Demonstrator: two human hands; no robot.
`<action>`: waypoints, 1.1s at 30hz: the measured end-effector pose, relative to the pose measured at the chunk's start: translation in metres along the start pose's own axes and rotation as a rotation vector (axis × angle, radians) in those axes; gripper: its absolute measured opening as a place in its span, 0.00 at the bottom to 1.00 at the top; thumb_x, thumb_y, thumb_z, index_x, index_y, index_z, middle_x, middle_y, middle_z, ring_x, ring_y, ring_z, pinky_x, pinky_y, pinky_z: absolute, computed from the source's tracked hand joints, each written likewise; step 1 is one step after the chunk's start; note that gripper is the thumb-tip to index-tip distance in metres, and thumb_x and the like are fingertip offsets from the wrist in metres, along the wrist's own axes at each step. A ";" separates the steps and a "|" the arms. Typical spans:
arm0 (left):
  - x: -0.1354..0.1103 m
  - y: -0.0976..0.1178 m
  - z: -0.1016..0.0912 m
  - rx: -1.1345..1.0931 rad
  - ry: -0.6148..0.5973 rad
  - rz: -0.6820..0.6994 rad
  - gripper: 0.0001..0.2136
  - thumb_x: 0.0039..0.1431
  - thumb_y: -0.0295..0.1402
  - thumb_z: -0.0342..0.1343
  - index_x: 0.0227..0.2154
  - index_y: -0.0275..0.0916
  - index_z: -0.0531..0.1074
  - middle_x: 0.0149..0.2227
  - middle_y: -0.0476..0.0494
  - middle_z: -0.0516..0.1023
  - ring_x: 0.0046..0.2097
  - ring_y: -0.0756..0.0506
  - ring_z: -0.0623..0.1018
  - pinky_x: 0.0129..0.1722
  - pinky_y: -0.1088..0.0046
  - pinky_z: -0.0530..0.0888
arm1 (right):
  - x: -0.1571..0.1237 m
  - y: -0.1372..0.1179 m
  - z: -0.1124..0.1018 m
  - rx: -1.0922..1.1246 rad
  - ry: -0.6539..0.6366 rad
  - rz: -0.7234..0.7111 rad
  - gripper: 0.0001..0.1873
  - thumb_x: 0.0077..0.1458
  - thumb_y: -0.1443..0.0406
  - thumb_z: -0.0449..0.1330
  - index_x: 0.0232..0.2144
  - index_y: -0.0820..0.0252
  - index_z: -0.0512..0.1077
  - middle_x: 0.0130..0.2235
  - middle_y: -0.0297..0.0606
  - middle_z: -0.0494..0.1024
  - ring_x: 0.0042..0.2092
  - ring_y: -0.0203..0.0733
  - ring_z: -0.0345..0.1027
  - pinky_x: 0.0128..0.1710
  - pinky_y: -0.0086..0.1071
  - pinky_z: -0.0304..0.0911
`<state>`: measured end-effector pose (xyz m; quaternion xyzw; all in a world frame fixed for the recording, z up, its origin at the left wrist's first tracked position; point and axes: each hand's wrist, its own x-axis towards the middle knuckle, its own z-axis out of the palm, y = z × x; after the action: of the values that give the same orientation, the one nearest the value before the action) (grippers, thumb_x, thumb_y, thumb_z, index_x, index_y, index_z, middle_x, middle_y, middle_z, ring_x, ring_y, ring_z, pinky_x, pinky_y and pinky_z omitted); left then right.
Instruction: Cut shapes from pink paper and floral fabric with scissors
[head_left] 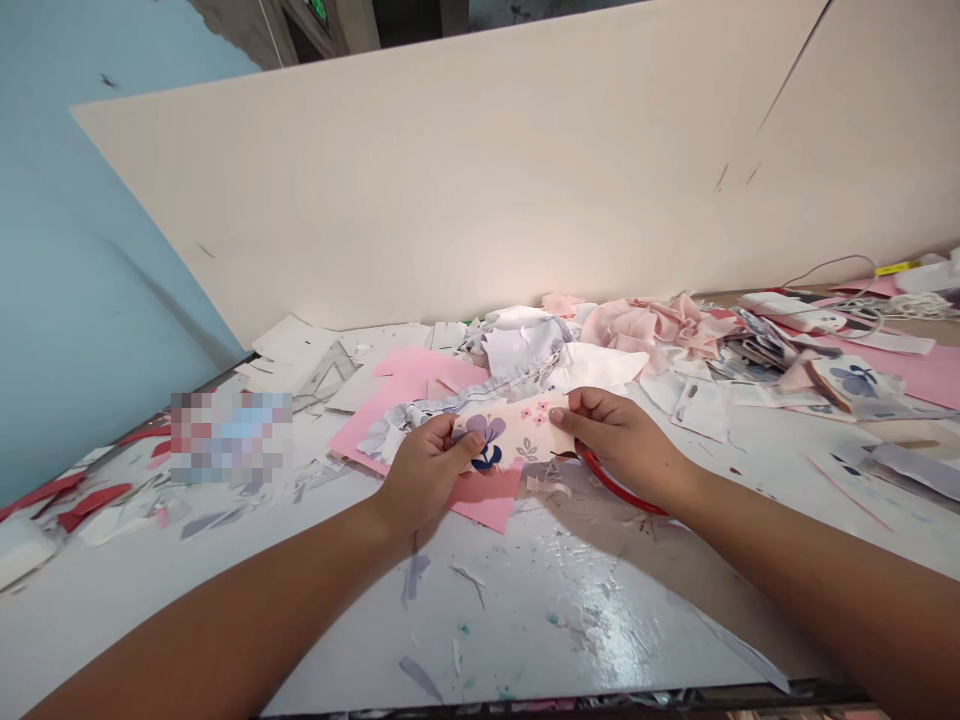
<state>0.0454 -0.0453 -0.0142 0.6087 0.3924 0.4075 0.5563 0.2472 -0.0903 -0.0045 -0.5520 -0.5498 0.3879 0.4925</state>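
Note:
A cream piece printed with purple and pink flowers (514, 428) is stretched between my two hands, above the white table. My left hand (424, 465) pinches its left end, thumb on top. At the right end, my right hand (615, 440) grips it between thumb and fingers. Whether the piece is cloth or paper I cannot tell. A red curved thing (619, 487) shows under my right hand, partly hidden by it. Pink sheets (491, 500) lie below and behind the printed piece. Close behind my left hand is a gathered strip of pale cloth (427, 410).
Crumpled pink cloth (660, 325) and white scraps (600, 368) pile up along the upright board (480, 190). A clear set square (330, 375) lies at back left. On the right are a white power strip (791, 310) with cords and a stack of printed pieces (855, 383).

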 end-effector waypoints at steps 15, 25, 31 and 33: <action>-0.004 0.003 0.000 -0.039 0.053 0.030 0.11 0.46 0.41 0.58 0.24 0.38 0.66 0.21 0.53 0.69 0.29 0.48 0.77 0.26 0.77 0.67 | 0.005 0.001 -0.004 0.304 -0.110 0.093 0.15 0.48 0.52 0.56 0.25 0.57 0.63 0.23 0.29 0.61 0.26 0.33 0.58 0.33 0.35 0.65; -0.002 0.001 0.000 -0.048 0.024 0.022 0.11 0.46 0.40 0.58 0.25 0.38 0.66 0.23 0.52 0.71 0.28 0.49 0.77 0.24 0.77 0.66 | 0.003 0.003 0.000 0.320 -0.130 0.074 0.15 0.44 0.57 0.61 0.19 0.61 0.62 0.22 0.27 0.61 0.25 0.29 0.58 0.35 0.31 0.64; -0.002 0.000 0.000 -0.031 0.015 0.029 0.11 0.46 0.41 0.58 0.25 0.38 0.66 0.22 0.52 0.69 0.28 0.49 0.76 0.24 0.78 0.66 | 0.003 0.001 0.000 0.316 -0.141 0.086 0.14 0.45 0.59 0.61 0.20 0.61 0.62 0.21 0.27 0.62 0.25 0.30 0.62 0.31 0.28 0.62; -0.001 -0.001 -0.001 -0.021 0.011 0.031 0.12 0.46 0.41 0.57 0.25 0.38 0.66 0.22 0.52 0.69 0.28 0.48 0.76 0.24 0.78 0.66 | 0.003 0.001 0.001 0.316 -0.158 0.083 0.13 0.46 0.59 0.60 0.21 0.60 0.62 0.22 0.27 0.64 0.26 0.31 0.64 0.29 0.27 0.60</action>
<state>0.0439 -0.0461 -0.0152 0.6068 0.3816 0.4236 0.5539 0.2472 -0.0872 -0.0055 -0.4579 -0.4957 0.5317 0.5118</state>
